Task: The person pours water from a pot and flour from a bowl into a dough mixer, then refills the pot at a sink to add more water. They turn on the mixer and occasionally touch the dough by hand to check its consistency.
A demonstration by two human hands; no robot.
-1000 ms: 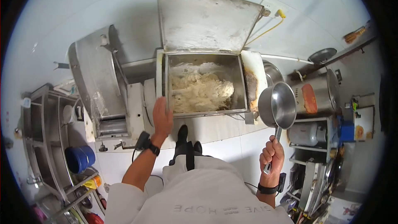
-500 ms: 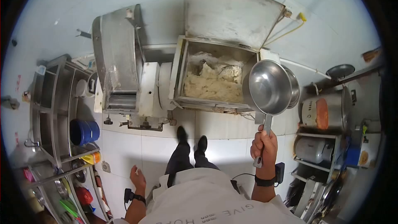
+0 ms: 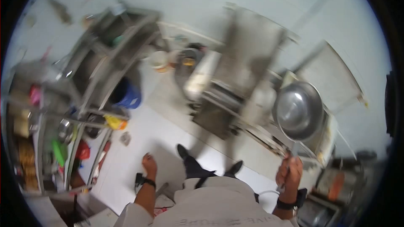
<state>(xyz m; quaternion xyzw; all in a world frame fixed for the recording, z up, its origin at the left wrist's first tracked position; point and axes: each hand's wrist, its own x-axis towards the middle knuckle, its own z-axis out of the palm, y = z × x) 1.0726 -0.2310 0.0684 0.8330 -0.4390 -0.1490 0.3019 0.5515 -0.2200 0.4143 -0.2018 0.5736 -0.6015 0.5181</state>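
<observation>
My right hand (image 3: 289, 171) is wrapped round the handle of a metal dipper (image 3: 298, 111), whose round bowl is raised in front of me with its hollow side in view. No contents show in the bowl. Behind the dipper stands the metal tub machine with its lid (image 3: 336, 80) up; the bowl hides most of the tub's inside. My left hand (image 3: 150, 164) hangs low beside my body, over the white floor. Its fingers are loosely bent and blurred, with nothing seen in them. Each wrist wears a black strap with a small device.
A roller machine with a slanted metal chute (image 3: 252, 42) stands left of the tub. Further left are a metal rack (image 3: 94, 65), a blue bucket (image 3: 126, 93) and shelves (image 3: 40, 151) with bowls and bags. A large pot (image 3: 338, 183) stands at right on a stand.
The view has swung left, so the machines now lie further right and tilted, and the left shelves show more. My right hand still holds the dipper; my left hand still hangs low.
</observation>
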